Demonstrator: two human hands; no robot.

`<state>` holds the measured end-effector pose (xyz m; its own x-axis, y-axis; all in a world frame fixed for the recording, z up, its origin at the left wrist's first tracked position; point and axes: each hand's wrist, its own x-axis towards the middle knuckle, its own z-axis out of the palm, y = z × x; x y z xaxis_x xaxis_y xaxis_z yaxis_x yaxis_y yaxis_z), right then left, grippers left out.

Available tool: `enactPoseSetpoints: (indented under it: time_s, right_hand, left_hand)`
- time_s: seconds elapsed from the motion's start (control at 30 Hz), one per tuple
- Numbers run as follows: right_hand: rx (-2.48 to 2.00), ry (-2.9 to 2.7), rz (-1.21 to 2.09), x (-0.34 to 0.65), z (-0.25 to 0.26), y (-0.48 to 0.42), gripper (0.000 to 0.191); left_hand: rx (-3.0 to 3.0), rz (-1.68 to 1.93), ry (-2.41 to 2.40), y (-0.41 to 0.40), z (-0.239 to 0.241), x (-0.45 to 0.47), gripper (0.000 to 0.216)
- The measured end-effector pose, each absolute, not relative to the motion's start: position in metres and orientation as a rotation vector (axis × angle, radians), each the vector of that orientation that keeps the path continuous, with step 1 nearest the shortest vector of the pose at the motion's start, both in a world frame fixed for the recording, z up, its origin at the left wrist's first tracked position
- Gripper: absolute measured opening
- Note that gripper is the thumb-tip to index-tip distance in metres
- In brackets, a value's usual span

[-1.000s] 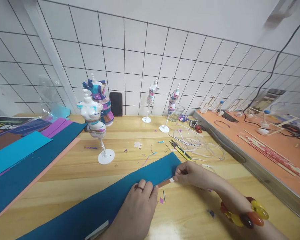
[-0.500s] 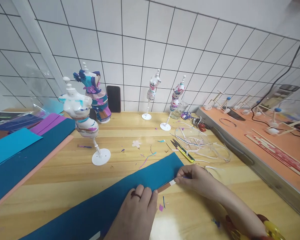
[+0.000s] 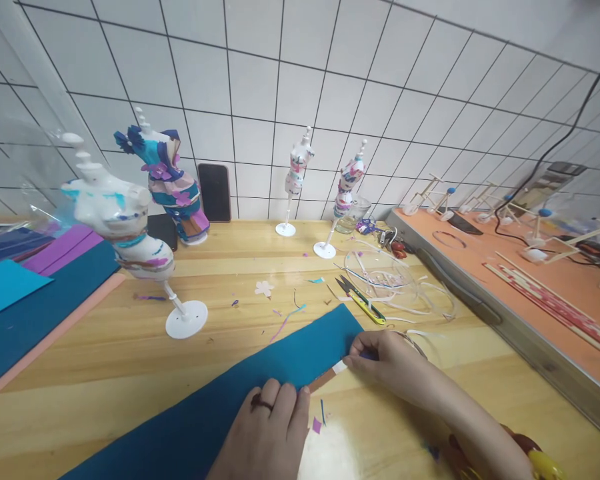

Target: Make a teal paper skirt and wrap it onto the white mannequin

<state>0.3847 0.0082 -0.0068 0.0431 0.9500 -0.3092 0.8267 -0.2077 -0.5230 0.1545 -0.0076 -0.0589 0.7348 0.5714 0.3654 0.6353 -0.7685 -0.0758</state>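
Observation:
A long teal felt sheet point(image 3: 260, 380) lies slantwise across the wooden table. My left hand point(image 3: 267, 433), a ring on one finger, presses flat on its near edge with fingers together. My right hand point(image 3: 385, 360) pinches the white end of a narrow brown strip point(image 3: 327, 377) that runs along the sheet's edge near its far corner.
Yellow-handled snips point(image 3: 363, 301) and a clear coil of plastic strip point(image 3: 395, 283) lie just beyond my right hand. Small dress-form mannequins point(image 3: 125, 227) stand on the table. Coloured felt sheets point(image 3: 25, 313) are stacked at left. An orange board point(image 3: 530, 280) with wooden stick models is at right.
The view has dropped and shifted right, so the mannequins appear further left. Both hands stay on the teal sheet and the strip, hardly moved.

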Motion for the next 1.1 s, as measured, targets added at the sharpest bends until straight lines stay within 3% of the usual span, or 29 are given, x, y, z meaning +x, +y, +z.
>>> enactPoseSetpoints:
  time_s: [1.1]
  right_hand:
    - [-2.178,-1.784,0.866,0.384,-0.0057,0.0142,0.016]
  left_hand:
    - [-2.758,-0.45,-0.967,-0.0065,-0.0627,0.1534,0.032]
